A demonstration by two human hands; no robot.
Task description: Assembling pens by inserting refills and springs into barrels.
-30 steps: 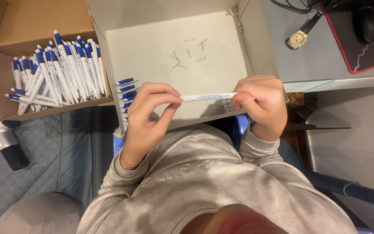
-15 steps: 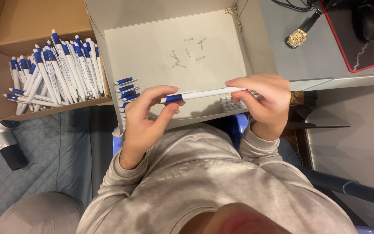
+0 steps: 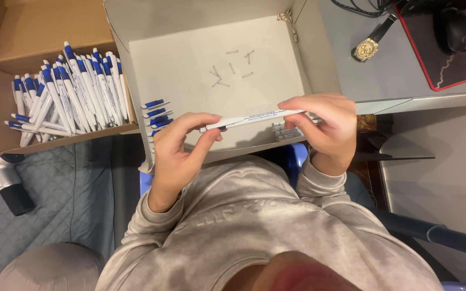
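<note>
Head view looks straight down at two bare hands holding one white pen (image 3: 252,118) between them. That pen lies almost flat, just above the near edge of an open white box (image 3: 190,81).

Left hand (image 3: 179,153) is pinched on the left end of the pen. Its thumb and fingers are closed together around the tip, where a little blue shows. Right hand (image 3: 324,126) is wrapped around the other end. Those fingers are curled tight on the pen, so the end is hidden inside the fist.

Just past the left fingertips, a few blue caps (image 3: 155,113) lie in a small row by the left wall of the white box. Just under the right hand, some thin white parts (image 3: 284,131) sit on the box floor. Farther away from the grip, in the middle of the box floor, a few tiny springs (image 3: 232,69) are scattered about.

Well off to the left of the left hand stands a brown cardboard box (image 3: 1,108). It holds a big pile of white and blue pens (image 3: 71,94) leaning side by side.

Far past the right hand, up on a grey desk (image 3: 400,81), lies a gold watch (image 3: 368,48). Beside it is a dark pad with a red edge (image 3: 432,64).

Below the hands you can see grey sleeves (image 3: 319,183) and the person's grey top.
</note>
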